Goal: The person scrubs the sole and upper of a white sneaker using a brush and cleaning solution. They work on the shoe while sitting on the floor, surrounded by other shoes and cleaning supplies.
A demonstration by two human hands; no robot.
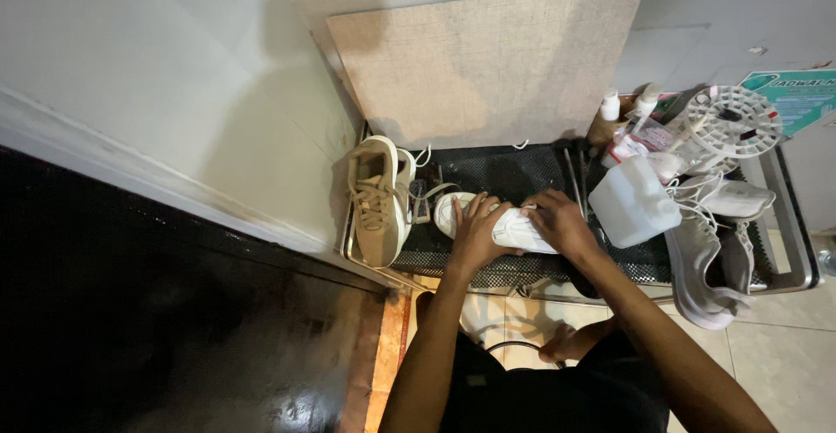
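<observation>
A white shoe (pixel 514 228) lies on its side on a black mesh tray (pixel 514 176), toe pointing left. My left hand (pixel 477 228) presses on the shoe's front part, fingers spread over it. My right hand (pixel 562 219) grips the shoe's heel end from above. A tan sneaker (pixel 376 198) with loose laces rests upright against the tray's left edge, apart from both hands.
A translucent white jug (pixel 633 202) stands right of my hands. Grey-white shoes (pixel 714 254) lie at the tray's right end. Small bottles (pixel 627 111) and a round white perforated disc (pixel 734 121) sit at the back right. A beige board (pixel 488 63) leans on the wall behind.
</observation>
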